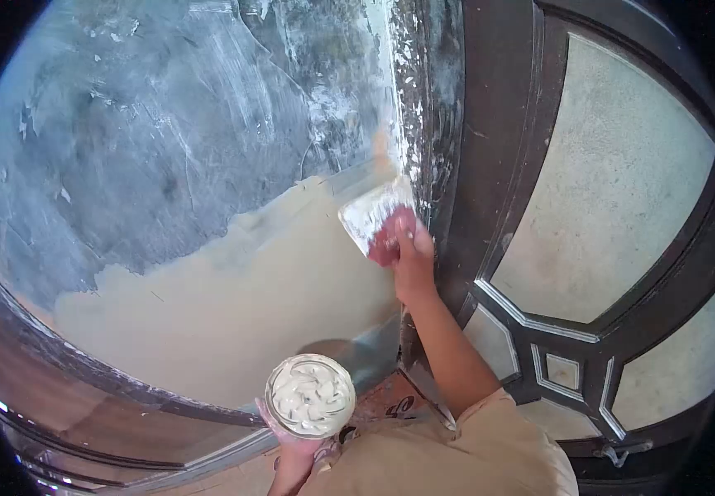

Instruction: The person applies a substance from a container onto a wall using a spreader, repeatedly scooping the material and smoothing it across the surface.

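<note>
My right hand (414,263) grips the reddish handle of a wide scraper (378,217). White paste covers much of its blade, which lies at the wall beside the corner edge. Low in the view, my left hand (294,439) holds a round tub of creamy white paste (310,396) from beneath, its open top facing up. The wall carries a smooth cream-coloured coat (208,318) on its lower part, and rough blue-grey surface (167,140) shows above that.
A dark panelled door (498,149) with pale inset panels stands on the right. Dark, paint-spattered trim (415,99) runs down the corner. A curved frame (109,368) borders the wall at lower left. A reddish box-like object (403,397) with dark markings is below the corner.
</note>
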Demonstrator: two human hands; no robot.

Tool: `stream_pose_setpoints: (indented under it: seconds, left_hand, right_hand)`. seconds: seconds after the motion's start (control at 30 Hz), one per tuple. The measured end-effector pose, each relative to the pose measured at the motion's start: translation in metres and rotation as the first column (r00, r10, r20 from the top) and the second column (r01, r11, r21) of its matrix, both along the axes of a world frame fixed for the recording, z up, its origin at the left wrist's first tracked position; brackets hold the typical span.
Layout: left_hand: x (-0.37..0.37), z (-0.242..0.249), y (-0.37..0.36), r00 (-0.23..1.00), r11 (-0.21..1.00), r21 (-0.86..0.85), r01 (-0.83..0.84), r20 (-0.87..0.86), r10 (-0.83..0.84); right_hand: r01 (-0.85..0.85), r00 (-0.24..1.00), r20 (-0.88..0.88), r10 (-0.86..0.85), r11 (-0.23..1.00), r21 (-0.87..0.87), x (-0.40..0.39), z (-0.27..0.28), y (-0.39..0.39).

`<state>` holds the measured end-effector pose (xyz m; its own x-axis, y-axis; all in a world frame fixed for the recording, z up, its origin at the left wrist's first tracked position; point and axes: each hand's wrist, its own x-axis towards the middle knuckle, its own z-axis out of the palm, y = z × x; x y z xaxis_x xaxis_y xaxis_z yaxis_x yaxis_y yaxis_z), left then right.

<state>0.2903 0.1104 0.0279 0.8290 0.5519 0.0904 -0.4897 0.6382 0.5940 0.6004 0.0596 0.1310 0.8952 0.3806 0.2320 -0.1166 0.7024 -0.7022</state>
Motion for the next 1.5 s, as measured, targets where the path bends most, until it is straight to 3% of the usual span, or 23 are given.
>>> stream_pose_setpoints:
  seconds: [0.07, 0.17, 0.27, 0.33, 0.37, 0.43, 0.5, 0.53, 0.57, 0.6, 0.63, 0.7, 0.77, 0.83, 0.87, 0.9, 0.97, 1.0, 1.1, 1.17, 1.2, 1.37, 1.5]
  left_hand:
    - [0.006, 0.003, -0.002, 1.0, 1.0, -0.023, -0.019, -0.011, 0.018]
    - [0.014, 0.006, -0.005, 0.999, 0.998, -0.04, -0.046, -0.026, 0.045]
    - [0.012, -0.012, 0.001, 0.996, 0.998, 0.007, -0.068, -0.056, 0.068]
    - [0.015, 0.012, -0.009, 1.0, 0.991, 0.135, -0.001, -0.023, 0.004]
    - [0.016, 0.011, -0.007, 1.0, 0.99, 0.141, -0.001, -0.019, 0.004]
    - [0.015, 0.005, -0.006, 0.996, 0.993, 0.105, 0.059, 0.06, -0.065]
    - [0.018, 0.012, -0.009, 0.996, 0.992, 0.107, 0.07, 0.044, -0.076]
    - [0.019, 0.021, -0.016, 0.976, 0.942, -0.319, 0.101, 0.218, -0.031]
    - [0.021, 0.026, -0.02, 0.934, 0.714, -0.674, 0.189, 0.349, 0.083]
    - [0.024, 0.014, -0.018, 0.927, 0.83, -0.53, 0.17, 0.372, 0.047]
    - [0.024, 0.003, -0.013, 0.926, 0.831, -0.529, 0.172, 0.374, 0.047]
    - [0.022, -0.006, -0.006, 0.992, 0.996, -0.04, -0.083, -0.097, 0.079]
    - [0.018, -0.005, -0.003, 0.998, 0.996, -0.082, -0.028, -0.052, 0.024]
    - [0.012, -0.012, 0.001, 0.996, 0.983, -0.164, -0.08, -0.046, 0.073]
    - [0.01, -0.016, 0.0, 0.992, 0.942, -0.321, -0.095, 0.052, 0.117]
    - [0.011, -0.006, -0.004, 0.992, 0.941, -0.326, -0.097, 0.048, 0.119]
    - [0.013, 0.015, -0.009, 0.966, 0.795, -0.598, 0.097, 0.249, 0.07]
    - [0.017, 0.004, -0.002, 0.998, 0.991, -0.124, -0.052, -0.039, 0.047]
    - [0.016, 0.004, -0.003, 0.997, 0.985, -0.168, -0.046, -0.064, 0.036]
    - [0.015, 0.005, -0.001, 0.996, 0.994, -0.099, -0.043, -0.08, 0.035]
    - [0.015, 0.004, 0.0, 0.997, 0.991, -0.127, -0.043, -0.07, 0.035]
    - [0.011, -0.003, 0.004, 0.998, 0.99, -0.132, -0.053, -0.049, 0.047]
    - [0.016, 0.003, 0.003, 0.998, 0.994, -0.104, -0.039, -0.052, 0.033]
  right_hand:
    - [-0.04, 0.996, 0.084, 0.038, 0.999, 0.023, -0.004, 0.035, -0.001]
    - [0.133, 0.955, 0.276, -0.11, 0.989, -0.067, 0.018, 0.016, 0.027]
    - [0.223, 0.956, 0.244, -0.162, 0.944, -0.244, 0.001, -0.015, 0.016]
    - [0.15, 0.985, 0.112, -0.135, 0.977, -0.149, -0.007, -0.032, 0.013]
    - [0.087, 0.996, -0.026, -0.088, 0.995, -0.045, -0.009, -0.028, 0.011]
    - [0.031, 0.999, -0.019, -0.032, 0.998, -0.051, -0.002, -0.017, 0.004]
    - [0.045, 0.996, 0.08, -0.029, 0.978, -0.206, -0.009, 0.039, -0.008]
    - [-0.078, 0.988, 0.123, 0.088, 0.993, -0.088, -0.01, 0.053, -0.008]
    - [-0.075, 0.988, 0.125, 0.086, 0.993, -0.087, -0.01, 0.053, -0.003]
    - [-0.128, 0.976, 0.166, 0.139, 0.989, -0.074, -0.007, 0.049, 0.005]
    - [-0.182, 0.959, 0.208, 0.191, 0.981, -0.063, -0.004, 0.044, 0.012]
    - [-0.111, 0.982, 0.138, 0.132, 0.982, -0.152, -0.009, 0.027, 0.017]
    - [-0.024, 0.999, 0.039, 0.031, 0.988, -0.155, -0.016, 0.008, 0.01]
    - [-0.077, 0.996, 0.024, 0.082, 0.979, -0.188, -0.009, -0.002, 0.002]
    - [-0.07, 0.997, 0.022, 0.075, 0.979, -0.193, -0.005, 0.002, 0.001]
    - [-0.062, 0.998, 0.016, 0.066, 0.978, -0.202, -0.005, 0.014, -0.002]
    - [-0.032, 0.999, 0.03, 0.036, 0.992, -0.121, -0.004, 0.039, 0.0]
    - [-0.06, 0.996, 0.064, 0.066, 0.994, -0.097, -0.002, 0.048, 0.002]
    - [-0.137, 0.982, 0.126, 0.143, 0.989, -0.056, 0.012, 0.038, 0.012]
    - [0.044, 0.985, 0.174, -0.009, 0.978, -0.203, 0.019, 0.004, 0.017]
    - [-0.052, 0.999, 0.008, 0.054, 0.984, -0.171, 0.006, 0.004, 0.006]
    - [-0.083, 0.993, -0.086, 0.077, 0.995, -0.062, -0.013, 0.021, -0.001]
    - [-0.056, 0.979, 0.185, 0.085, 0.986, -0.157, -0.016, 0.05, 0.011]
